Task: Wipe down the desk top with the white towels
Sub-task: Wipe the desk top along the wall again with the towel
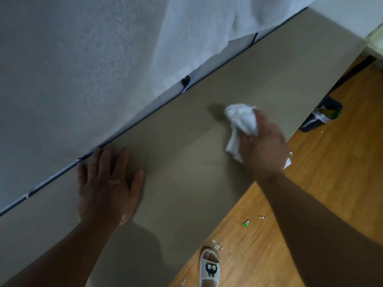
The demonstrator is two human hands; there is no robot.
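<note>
Down by the near edge, your foot is sitting in a white slipper [209, 266] with a cartoon face, on a wooden floor [323, 204] where small scraps are lying: pale crumbs beside the slipper, a green bit [246, 223] and a stub [261, 217] a little farther out. Running diagonally past them, the desk [186, 162] is showing a bare, matte grey-brown top, with your arm's shadow falling across its near part. You are resting your left hand [107, 187] flat on it, fingers straight and spread, fingertips reaching the back edge. Well apart from it, your right hand [265, 146] is gripping the towel [241, 123], fingers curled round the bunched white cloth, low over the desk farther along; whether the cloth is touching the top is hard to tell. Behind the desk a rough pale wall [62, 69] is rising from a dark strip along the back edge, and a white curtain [207, 27] is hanging over its far part. Past the desk's front corner a dark bin [323, 114] is standing on the floor, holding something green and yellow.
</note>
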